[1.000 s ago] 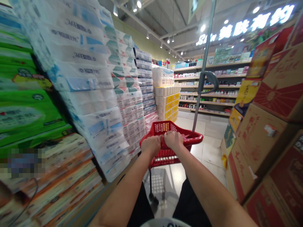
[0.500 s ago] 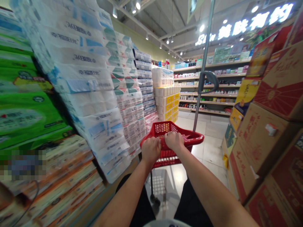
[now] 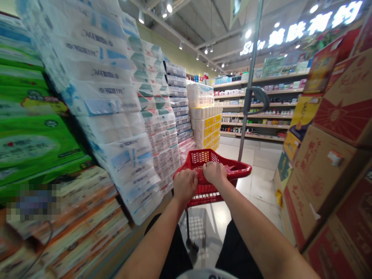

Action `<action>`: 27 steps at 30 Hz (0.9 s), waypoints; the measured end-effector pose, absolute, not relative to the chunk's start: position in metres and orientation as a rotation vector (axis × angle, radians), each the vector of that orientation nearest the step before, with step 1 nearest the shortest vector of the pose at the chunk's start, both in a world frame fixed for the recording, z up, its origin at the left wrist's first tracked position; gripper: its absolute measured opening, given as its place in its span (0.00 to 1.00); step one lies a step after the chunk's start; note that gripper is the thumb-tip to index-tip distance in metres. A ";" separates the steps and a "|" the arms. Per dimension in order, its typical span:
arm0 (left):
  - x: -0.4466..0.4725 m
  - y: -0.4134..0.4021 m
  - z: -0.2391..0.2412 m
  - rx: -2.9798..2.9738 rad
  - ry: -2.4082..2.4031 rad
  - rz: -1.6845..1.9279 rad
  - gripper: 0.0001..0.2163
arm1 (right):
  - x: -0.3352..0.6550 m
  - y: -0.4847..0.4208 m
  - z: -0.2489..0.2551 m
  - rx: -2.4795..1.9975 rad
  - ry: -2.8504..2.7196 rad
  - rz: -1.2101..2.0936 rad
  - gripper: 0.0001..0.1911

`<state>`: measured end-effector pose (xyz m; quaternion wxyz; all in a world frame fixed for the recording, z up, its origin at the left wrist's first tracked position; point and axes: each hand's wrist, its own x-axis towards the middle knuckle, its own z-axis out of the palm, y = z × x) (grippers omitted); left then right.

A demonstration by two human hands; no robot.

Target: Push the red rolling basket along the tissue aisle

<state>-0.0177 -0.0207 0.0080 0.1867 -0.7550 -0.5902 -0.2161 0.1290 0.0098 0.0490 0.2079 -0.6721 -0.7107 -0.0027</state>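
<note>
The left hand (image 3: pixel 186 185) and right hand (image 3: pixel 214 173) are both curled closed around the handle (image 3: pixel 200 178) of a red cart (image 3: pixel 242 170), which stands in front of the person in the aisle. The hands sit close together, leaving the cart's right end unheld, so an uneven push could swing it askew. Veering left, it could knock the stacked tissue packs (image 3: pixel 116 93), whose tall, soft column might topple; veering right, it could strike the cartons (image 3: pixel 325 174). A grey pole (image 3: pixel 247 89) rises just beyond the right rim; whether it is fixed to the cart is hard to tell, but if separate, it could be bumped. The castor (image 3: pixel 192 246) near the legs might catch a foot on a short stride.
</note>
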 end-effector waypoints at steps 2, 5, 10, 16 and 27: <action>-0.018 -0.026 0.003 -2.099 -1.609 -0.654 0.20 | 0.129 0.010 0.049 -1.866 -1.984 -0.008 0.24; -0.018 -0.020 0.015 -2.163 -1.765 -0.578 0.24 | 0.129 0.010 0.049 -1.869 -1.992 -0.011 0.24; -0.017 -0.012 0.030 -2.253 -1.906 -0.432 0.27 | 0.128 0.010 0.048 -1.865 -1.998 -0.035 0.24; -0.013 -0.022 0.013 -2.104 -1.707 -0.566 0.24 | 0.130 0.010 0.048 -1.871 -1.967 -0.009 0.24; -0.016 -0.025 0.011 -2.139 -1.654 -0.618 0.21 | 0.131 0.007 0.048 -1.844 -1.974 -0.013 0.23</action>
